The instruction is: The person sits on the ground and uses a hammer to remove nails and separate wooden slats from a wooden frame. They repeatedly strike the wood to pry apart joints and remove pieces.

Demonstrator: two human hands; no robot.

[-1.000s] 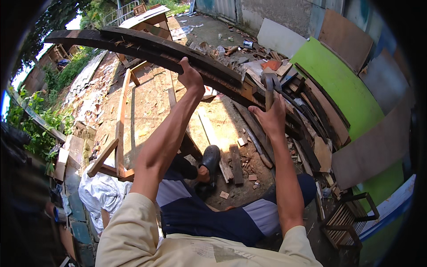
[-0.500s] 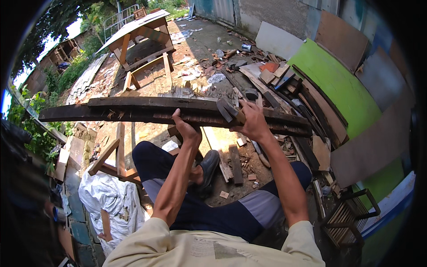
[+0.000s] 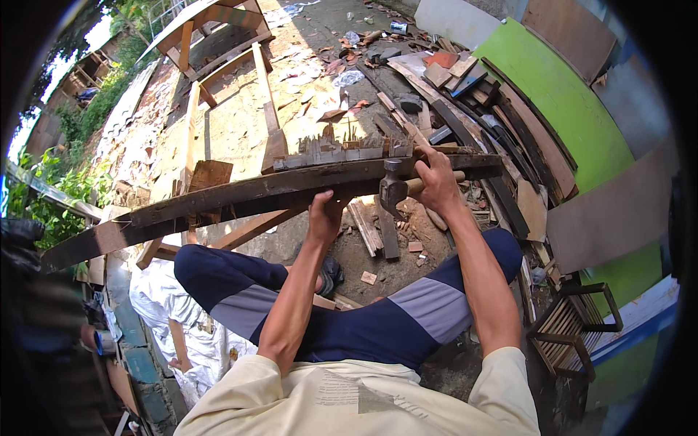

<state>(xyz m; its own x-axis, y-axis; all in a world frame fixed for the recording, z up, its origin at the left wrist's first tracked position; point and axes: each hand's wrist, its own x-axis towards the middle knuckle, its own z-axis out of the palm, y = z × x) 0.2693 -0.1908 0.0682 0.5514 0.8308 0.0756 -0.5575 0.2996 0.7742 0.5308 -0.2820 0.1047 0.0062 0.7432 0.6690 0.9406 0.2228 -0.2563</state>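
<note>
A long dark wooden beam point(image 3: 254, 190) stretches across in front of me, its left end tilted lower than its right. It looks like two lengths lying together, with a splintered grey strip point(image 3: 342, 152) along the far side. My left hand point(image 3: 324, 218) is closed round the beam's near edge at its middle, thumb on top. My right hand point(image 3: 438, 180) is closed round the wooden handle of a claw hammer point(image 3: 393, 190) and rests against the beam's right part. The hammer's head points left, claw downward, over the near edge. Some right fingers are hidden.
A wooden frame point(image 3: 265, 102) stands beyond the beam, with a wooden table point(image 3: 211, 22) behind it. Scrap planks point(image 3: 465, 109) pile up at right by a green panel point(image 3: 560, 109). White sheeting point(image 3: 189, 312) lies at left; a slatted wooden piece point(image 3: 571, 330) stands at lower right.
The beam's left end has swung down and nearer to me. The hammer has turned in my right hand, its head now upright with the claw down. My left hand has shifted right along the beam.
</note>
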